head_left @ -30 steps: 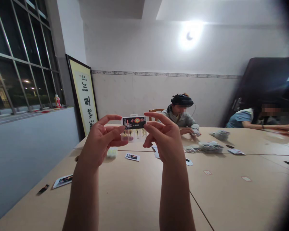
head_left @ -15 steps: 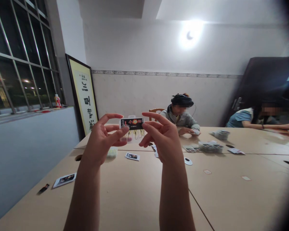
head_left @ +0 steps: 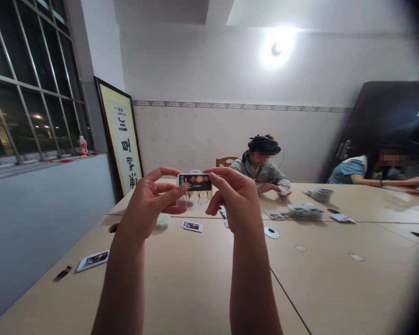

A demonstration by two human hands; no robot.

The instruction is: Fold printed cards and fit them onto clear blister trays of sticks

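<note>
A small clear plastic box of fish hooks [head_left: 199, 197] is held up above the table in front of me. A black printed label with a red and orange design covers its upper part, and golden hooks show through below. My left hand [head_left: 157, 195] grips the box's left side, thumb on the front and fingers behind. At the upper right corner, my right hand [head_left: 232, 188] pinches the box between thumb and index finger; its other fingers are curled below.
On the table [head_left: 181, 288] lie a stack of printed cards [head_left: 192, 226], a white packet [head_left: 92, 261] and a black strip [head_left: 62, 273]. Piles of small boxes [head_left: 305, 211] stand at the right. A person [head_left: 260, 167] sits opposite, another person [head_left: 356, 170] farther right.
The box has shifted slightly right and down. My right thumb and index finger have closed in on its upper right corner; the left hand keeps its grip.
</note>
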